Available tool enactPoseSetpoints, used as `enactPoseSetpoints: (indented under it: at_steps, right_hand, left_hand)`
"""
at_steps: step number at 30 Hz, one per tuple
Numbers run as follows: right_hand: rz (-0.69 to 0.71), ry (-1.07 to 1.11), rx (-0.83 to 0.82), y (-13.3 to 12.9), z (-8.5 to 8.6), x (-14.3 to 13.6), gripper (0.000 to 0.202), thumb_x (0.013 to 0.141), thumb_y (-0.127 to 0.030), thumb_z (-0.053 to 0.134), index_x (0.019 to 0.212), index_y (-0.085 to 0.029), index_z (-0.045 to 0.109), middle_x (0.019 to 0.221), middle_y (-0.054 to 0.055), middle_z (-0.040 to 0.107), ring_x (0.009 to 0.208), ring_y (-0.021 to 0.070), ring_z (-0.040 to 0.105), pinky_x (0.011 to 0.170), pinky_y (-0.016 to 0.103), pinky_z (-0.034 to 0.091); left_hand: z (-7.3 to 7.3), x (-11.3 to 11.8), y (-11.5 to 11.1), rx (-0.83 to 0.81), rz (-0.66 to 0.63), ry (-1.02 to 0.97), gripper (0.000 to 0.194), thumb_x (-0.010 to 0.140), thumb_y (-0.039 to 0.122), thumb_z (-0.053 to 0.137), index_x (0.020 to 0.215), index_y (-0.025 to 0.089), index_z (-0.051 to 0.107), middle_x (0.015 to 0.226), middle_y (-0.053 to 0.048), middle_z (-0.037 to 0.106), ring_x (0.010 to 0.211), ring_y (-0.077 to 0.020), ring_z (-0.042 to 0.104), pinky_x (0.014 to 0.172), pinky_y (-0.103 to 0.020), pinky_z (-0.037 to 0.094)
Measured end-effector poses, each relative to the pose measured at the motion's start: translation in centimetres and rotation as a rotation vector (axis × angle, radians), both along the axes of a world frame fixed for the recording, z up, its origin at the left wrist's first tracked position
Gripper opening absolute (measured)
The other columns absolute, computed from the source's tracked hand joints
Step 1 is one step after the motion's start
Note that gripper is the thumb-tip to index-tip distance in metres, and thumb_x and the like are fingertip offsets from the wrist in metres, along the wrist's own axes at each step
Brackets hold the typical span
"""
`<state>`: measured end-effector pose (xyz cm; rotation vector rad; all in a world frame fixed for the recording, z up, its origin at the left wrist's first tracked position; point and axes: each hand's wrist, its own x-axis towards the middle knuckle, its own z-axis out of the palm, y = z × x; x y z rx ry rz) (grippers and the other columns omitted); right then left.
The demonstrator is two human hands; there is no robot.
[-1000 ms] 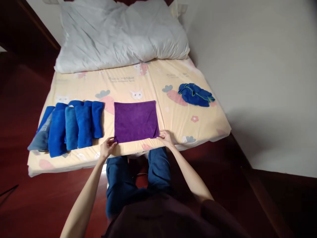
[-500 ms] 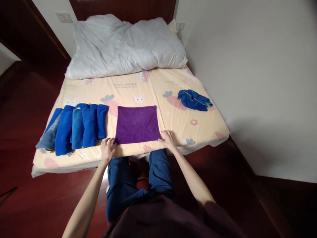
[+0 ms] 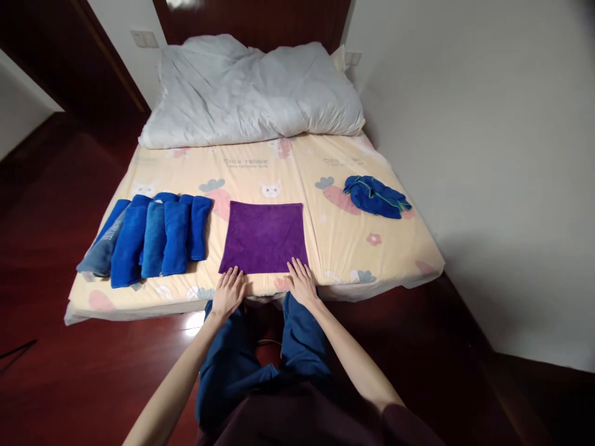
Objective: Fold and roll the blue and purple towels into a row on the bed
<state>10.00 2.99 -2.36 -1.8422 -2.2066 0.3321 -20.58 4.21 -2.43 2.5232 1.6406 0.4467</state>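
Observation:
A purple cloth (image 3: 266, 236) lies spread flat near the front edge of the bed. At its near left corner rests my left hand (image 3: 229, 291), fingers stretched forward over the cloth's edge. My right hand (image 3: 302, 280) lies with fingers spread on the near edge, toward the right corner. Neither hand grips anything. Left of the cloth, several rolled blue towels (image 3: 175, 238) sit side by side, with a grey-blue one (image 3: 103, 251) at the outer left. A crumpled blue cloth with green edging (image 3: 377, 197) lies on the right.
The bed (image 3: 339, 248) has a yellow sheet with rabbit and carrot prints. Across its far end is a bunched white quilt (image 3: 260, 93). A pale wall (image 3: 488, 155) runs along the right side. Dark red floor (image 3: 41, 260) shows at the left.
Both hands have moved inward from the cloth's near corners and now lie flatter, with fingers on its near edge. The view has shifted slightly.

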Motion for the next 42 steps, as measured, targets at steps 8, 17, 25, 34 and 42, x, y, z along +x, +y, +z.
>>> enactPoseSetpoints:
  at_steps: [8, 17, 25, 34, 42]
  right_hand:
    - [0.051, -0.020, 0.012, 8.0, 0.8, -4.4, 0.058, 0.106, -0.039, 0.039, 0.160, -0.019, 0.038, 0.171, 0.008, 0.020, 0.159, 0.0292, 0.014, 0.128, 0.056, 0.011]
    - [0.019, -0.011, -0.026, 8.9, -0.4, -4.8, 0.061, 0.104, -0.037, 0.040, 0.163, -0.024, 0.030, 0.172, 0.004, 0.017, 0.160, 0.0274, 0.007, 0.128, 0.056, 0.003]
    - [-0.262, 0.349, 0.086, 8.8, 0.0, 0.5, 0.054, 0.099, -0.041, 0.049, 0.146, -0.015, 0.055, 0.157, 0.014, 0.048, 0.147, 0.0276, 0.039, 0.123, 0.047, 0.029]
    - [-0.614, 0.544, -0.219, 6.3, -0.2, 5.9, 0.020, 0.075, -0.039, 0.079, 0.070, -0.021, 0.070, 0.067, 0.005, 0.072, 0.077, 0.0237, 0.072, 0.070, 0.029, 0.054]
    - [-0.759, 0.890, -0.293, 6.1, 0.1, 4.5, 0.027, 0.068, -0.032, 0.082, 0.068, -0.021, 0.058, 0.056, -0.002, 0.062, 0.054, 0.0148, 0.062, 0.045, 0.023, 0.048]
  left_hand:
    - [2.2, 7.6, 9.6, -0.011, -0.166, 0.019, 0.057, 0.103, 0.040, 0.037, 0.154, 0.017, 0.047, 0.167, -0.011, 0.030, 0.157, -0.0323, 0.021, 0.127, -0.054, 0.020]
    - [-1.5, 9.4, 12.6, -0.067, -0.142, -0.060, 0.060, 0.103, 0.047, 0.036, 0.158, 0.023, 0.040, 0.169, -0.006, 0.024, 0.159, -0.0301, 0.014, 0.128, -0.057, 0.008]
    - [0.1, 3.2, 5.7, -0.138, -0.250, 0.011, 0.060, 0.101, 0.047, 0.042, 0.153, 0.017, 0.048, 0.167, -0.011, 0.031, 0.156, -0.0302, 0.025, 0.128, -0.052, 0.019]
    - [0.4, 1.5, 5.8, -0.099, -0.214, 0.060, 0.053, 0.093, 0.011, 0.039, 0.140, 0.023, 0.061, 0.139, -0.017, 0.061, 0.132, -0.0339, 0.053, 0.111, -0.054, 0.041]
    - [2.7, 1.0, 8.1, -0.145, -0.290, 0.184, 0.044, 0.090, 0.006, 0.035, 0.116, 0.016, 0.070, 0.105, -0.021, 0.066, 0.110, -0.0351, 0.060, 0.094, -0.050, 0.049]
